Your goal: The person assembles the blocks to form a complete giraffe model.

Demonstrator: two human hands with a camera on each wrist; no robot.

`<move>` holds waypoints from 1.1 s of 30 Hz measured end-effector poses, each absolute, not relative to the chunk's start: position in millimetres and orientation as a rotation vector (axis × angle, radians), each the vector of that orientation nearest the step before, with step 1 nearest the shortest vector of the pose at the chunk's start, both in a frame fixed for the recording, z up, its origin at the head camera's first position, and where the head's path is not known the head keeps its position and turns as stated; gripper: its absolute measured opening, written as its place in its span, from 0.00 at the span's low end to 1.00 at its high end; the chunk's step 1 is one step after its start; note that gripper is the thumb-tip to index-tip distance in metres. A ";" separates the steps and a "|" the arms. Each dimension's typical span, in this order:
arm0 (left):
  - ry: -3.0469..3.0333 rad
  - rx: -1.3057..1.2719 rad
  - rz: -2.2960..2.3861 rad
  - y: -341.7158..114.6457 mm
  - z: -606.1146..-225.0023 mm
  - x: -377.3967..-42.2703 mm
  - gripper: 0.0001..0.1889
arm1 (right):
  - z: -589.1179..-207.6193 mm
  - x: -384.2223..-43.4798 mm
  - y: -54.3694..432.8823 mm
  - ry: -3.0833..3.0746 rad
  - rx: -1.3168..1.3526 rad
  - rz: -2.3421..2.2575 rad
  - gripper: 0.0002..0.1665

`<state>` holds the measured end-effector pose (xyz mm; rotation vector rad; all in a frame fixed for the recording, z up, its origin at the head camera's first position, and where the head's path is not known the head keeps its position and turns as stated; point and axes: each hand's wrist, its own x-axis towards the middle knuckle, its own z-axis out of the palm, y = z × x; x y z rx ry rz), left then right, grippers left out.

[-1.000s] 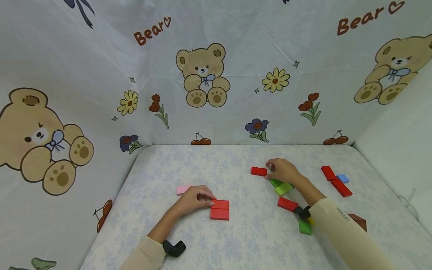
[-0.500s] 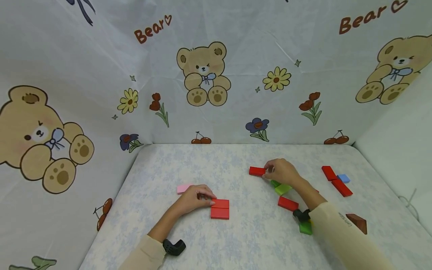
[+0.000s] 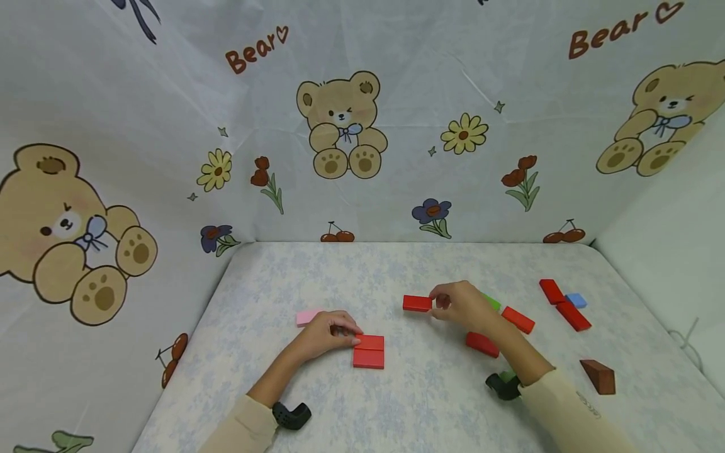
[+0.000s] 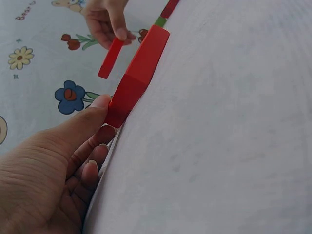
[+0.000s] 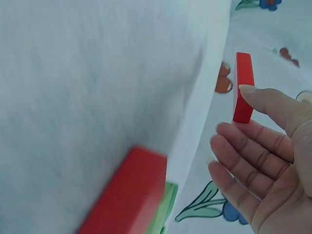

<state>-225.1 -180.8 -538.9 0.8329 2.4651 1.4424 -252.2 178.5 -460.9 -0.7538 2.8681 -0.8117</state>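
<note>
Two red blocks lie long side to long side on the table, the nearer one in front of the farther one. My left hand pinches the left end of the farther block; the left wrist view shows the thumb on its red end. Farther back and to the right, my right hand holds another red block by its right end. Between thumb and fingers, that block appears raised above the table in the right wrist view, its other fingers loosely bent below.
A pink block sits behind my left hand. Around my right forearm lie red blocks and green blocks, some partly covered. Farther right are two red blocks, a blue block and a brown wedge-shaped block.
My right hand has carried its red block left and toward me, away from the green blocks. The left hand has stayed on the red pair.
</note>
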 end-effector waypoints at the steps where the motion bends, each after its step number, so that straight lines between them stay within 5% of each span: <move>1: 2.467 0.831 1.443 -180.9 -538.9 -224.9 0.08 | -460.6 -248.1 176.4 2.861 -0.771 -0.826 0.15; 33: 2.461 0.849 1.451 -181.2 -538.9 -227.0 0.08 | -479.1 -200.1 143.1 2.830 -0.950 -0.728 0.13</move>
